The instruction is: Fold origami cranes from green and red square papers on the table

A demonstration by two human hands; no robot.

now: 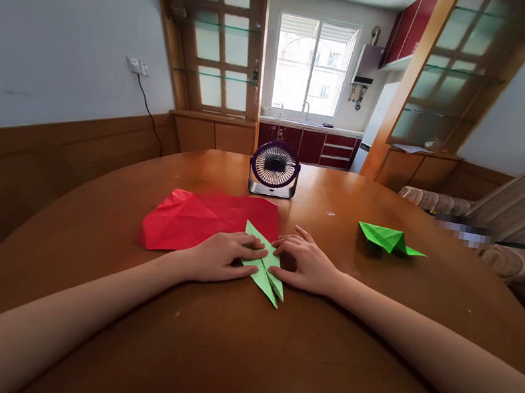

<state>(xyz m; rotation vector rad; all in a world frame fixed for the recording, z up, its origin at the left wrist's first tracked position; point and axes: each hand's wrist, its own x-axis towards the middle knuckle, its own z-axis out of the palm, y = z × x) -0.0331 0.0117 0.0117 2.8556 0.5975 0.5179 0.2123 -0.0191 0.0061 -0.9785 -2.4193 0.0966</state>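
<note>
A light green folded paper piece (263,271) lies on the round wooden table (234,354) in front of me, pointed at both ends. My left hand (219,255) rests flat on its left side, fingertips pressing the paper. My right hand (306,262) presses its right side, fingers bent over the edge. Both hands touch the paper and almost meet above it. Under the paper's far tip lies a creased red paper sheet (202,220), spread flat to the left.
A small dark desk fan (274,169) stands at the table's far middle. A bright green folded paper figure (387,238) sits to the right. A striped sofa (518,214) is beyond the table at the right; a kitchen lies behind.
</note>
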